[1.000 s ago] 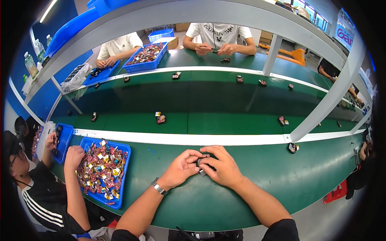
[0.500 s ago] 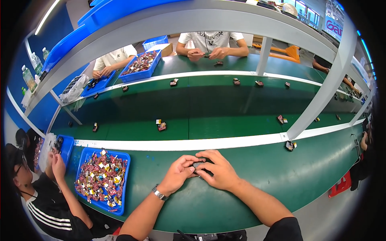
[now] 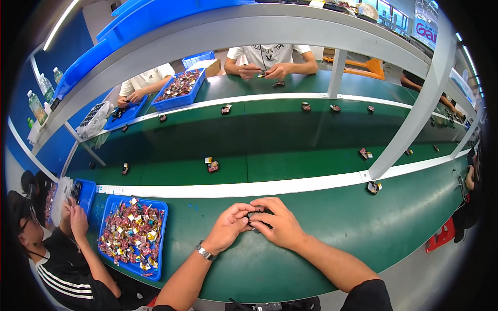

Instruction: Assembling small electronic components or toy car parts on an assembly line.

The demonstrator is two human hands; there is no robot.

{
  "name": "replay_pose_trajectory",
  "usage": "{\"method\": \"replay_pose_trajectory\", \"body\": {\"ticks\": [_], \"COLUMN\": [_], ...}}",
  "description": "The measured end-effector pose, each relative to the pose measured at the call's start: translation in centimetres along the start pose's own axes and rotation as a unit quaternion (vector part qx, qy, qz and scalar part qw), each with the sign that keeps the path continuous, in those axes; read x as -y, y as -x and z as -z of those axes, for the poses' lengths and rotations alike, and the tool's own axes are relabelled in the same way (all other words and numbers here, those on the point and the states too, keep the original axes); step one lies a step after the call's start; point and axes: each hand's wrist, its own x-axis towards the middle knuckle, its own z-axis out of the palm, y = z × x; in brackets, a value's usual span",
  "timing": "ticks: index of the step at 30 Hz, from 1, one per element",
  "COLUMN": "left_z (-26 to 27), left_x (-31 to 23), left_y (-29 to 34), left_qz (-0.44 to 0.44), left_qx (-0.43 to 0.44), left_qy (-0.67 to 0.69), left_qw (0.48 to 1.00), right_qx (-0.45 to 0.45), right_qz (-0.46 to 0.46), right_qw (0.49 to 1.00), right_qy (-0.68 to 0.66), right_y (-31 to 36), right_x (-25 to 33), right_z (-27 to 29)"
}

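Note:
Close together over the green table (image 3: 321,238), my two hands meet around a small dark part (image 3: 253,214), mostly hidden by my fingers. My left hand (image 3: 229,227), with a metal watch (image 3: 205,251) at its wrist, is closed on the part's left side. From the right, my right hand (image 3: 281,224) curls over it with thumb and fingertips. A small dark edge shows below the fingertips; I cannot tell what kind of part it is. Left of my hands stands a blue tray (image 3: 164,228) heaped with small reddish-brown assemblies (image 3: 129,236) bearing white and yellow pieces.
Beyond a white rail (image 3: 233,191) runs a green belt (image 3: 290,168) with scattered small assemblies (image 3: 212,166). One assembly (image 3: 372,187) lies by the right post (image 3: 410,124). A co-worker (image 3: 67,264) sits at my left; others work across the belt. A grey shelf beam (image 3: 249,26) spans overhead.
My fingers have shifted on the part; its grey face, visible before, is now mostly covered. The co-worker at left has brought both hands closer together. The whole view has tilted slightly.

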Motion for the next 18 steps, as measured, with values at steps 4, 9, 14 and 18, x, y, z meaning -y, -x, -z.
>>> {"method": "replay_pose_trajectory", "body": {"ticks": [4,9,14,18], "left_z": [-0.03,-0.24,-0.29,-0.23], "left_x": [0.02,0.02,-0.03,0.18], "left_y": [0.0,-0.1,0.0,-0.1], "left_qz": [0.001,0.005,-0.005,-0.003], "left_qx": [-0.002,-0.015,-0.026,-0.022], "left_qy": [0.001,-0.002,0.002,0.014], "left_qw": [1.0,1.0,1.0,1.0], "right_qx": [-0.005,-0.018,-0.02,-0.034], "right_qz": [-0.025,-0.023,-0.012,-0.036], "right_qw": [1.0,0.999,0.999,0.999], "right_qy": [-0.008,0.029,0.033,0.017], "right_y": [0.12,0.09,-0.12,0.37], "right_x": [0.04,0.23,0.32,0.34], "right_z": [-0.11,-0.26,-0.32,-0.54]}}
